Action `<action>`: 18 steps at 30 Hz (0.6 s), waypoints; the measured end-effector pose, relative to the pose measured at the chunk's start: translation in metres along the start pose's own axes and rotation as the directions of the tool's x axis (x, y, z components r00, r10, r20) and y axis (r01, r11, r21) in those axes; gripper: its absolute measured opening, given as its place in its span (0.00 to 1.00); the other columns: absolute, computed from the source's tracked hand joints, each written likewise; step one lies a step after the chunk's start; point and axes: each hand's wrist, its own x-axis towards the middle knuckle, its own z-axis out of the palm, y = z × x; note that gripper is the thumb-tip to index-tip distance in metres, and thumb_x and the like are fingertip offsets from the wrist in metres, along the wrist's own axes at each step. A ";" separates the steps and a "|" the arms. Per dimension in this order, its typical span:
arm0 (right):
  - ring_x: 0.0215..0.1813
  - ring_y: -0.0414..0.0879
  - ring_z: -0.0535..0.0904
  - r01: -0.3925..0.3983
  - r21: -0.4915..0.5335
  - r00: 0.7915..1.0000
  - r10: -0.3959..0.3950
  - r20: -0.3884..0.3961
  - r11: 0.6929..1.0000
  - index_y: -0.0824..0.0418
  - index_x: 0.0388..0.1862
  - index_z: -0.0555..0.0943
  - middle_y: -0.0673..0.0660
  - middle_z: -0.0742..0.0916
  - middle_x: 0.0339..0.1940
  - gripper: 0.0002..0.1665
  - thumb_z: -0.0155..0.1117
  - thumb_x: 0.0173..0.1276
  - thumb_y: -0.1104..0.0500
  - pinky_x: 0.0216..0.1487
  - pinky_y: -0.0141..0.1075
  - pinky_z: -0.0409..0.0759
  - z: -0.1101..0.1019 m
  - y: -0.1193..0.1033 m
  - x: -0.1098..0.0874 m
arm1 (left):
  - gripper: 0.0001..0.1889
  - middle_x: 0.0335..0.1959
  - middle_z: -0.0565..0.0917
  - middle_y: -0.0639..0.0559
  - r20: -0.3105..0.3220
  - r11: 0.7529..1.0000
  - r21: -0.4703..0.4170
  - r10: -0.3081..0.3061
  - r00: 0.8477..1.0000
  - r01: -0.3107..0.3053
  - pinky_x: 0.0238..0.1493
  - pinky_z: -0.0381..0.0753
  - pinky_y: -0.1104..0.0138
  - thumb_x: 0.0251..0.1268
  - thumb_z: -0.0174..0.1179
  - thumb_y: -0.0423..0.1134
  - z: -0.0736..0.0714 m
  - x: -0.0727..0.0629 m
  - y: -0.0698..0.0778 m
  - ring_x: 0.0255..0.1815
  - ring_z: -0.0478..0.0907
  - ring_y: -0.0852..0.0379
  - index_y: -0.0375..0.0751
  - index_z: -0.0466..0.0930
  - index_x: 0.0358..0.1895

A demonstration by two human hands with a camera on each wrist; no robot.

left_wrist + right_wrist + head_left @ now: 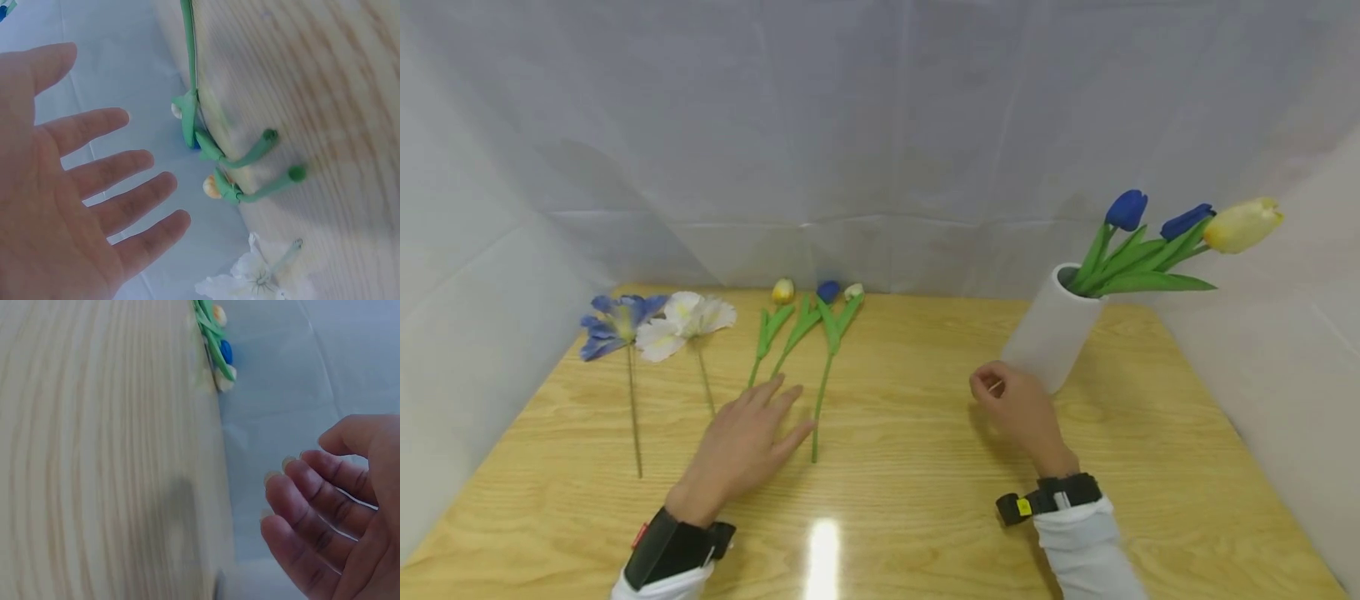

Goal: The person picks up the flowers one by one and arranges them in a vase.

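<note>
My left hand (747, 440) is spread, palm down, over the lower stems of the tulips on the wooden table. In the left wrist view its fingers (128, 169) are straight and hold nothing. Beside it lie a yellow tulip (782, 291), a blue tulip (828, 291) and a white tulip (853, 292), heads toward the back. My right hand (1018, 408) is close to the base of a white vase (1051, 337); its fingers (312, 528) curl loosely around nothing. Two blue tulips (1126, 210) and a pale yellow tulip (1242, 226) stand in the vase, leaning right.
To the left lie a blue-purple flower (623, 321) and a white flower (683, 323) with wide petals and thin stems. The wooden table (910, 467) ends at a pale cloth backdrop (880, 167) behind and at light panels on both sides.
</note>
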 end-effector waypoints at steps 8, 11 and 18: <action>0.36 0.43 0.81 0.018 -0.005 0.997 -0.018 0.073 1.000 0.56 0.42 0.83 0.49 0.85 0.35 0.12 0.57 0.69 0.52 0.37 0.39 0.80 0.023 -0.019 0.013 | 0.31 0.68 0.64 0.33 0.014 0.999 0.005 -0.035 0.999 0.035 0.57 0.65 0.38 0.71 0.47 0.58 -0.005 -0.004 -0.009 0.62 0.66 0.32 0.38 0.69 0.66; 0.36 0.42 0.80 -0.004 -0.010 0.995 0.005 0.104 1.000 0.54 0.42 0.83 0.48 0.85 0.34 0.12 0.57 0.69 0.51 0.36 0.38 0.79 0.030 -0.027 0.017 | 0.32 0.68 0.64 0.33 0.015 0.999 0.007 -0.045 0.999 0.045 0.57 0.66 0.38 0.72 0.46 0.59 -0.005 -0.006 -0.013 0.62 0.65 0.32 0.38 0.69 0.66; 0.35 0.41 0.79 -0.044 -0.022 0.988 0.046 0.149 0.999 0.54 0.41 0.83 0.46 0.84 0.34 0.11 0.57 0.69 0.51 0.35 0.37 0.78 0.051 -0.045 0.028 | 0.33 0.66 0.65 0.31 0.018 0.998 0.019 -0.065 0.998 0.064 0.54 0.68 0.38 0.72 0.45 0.60 -0.007 -0.011 -0.021 0.61 0.66 0.31 0.36 0.70 0.65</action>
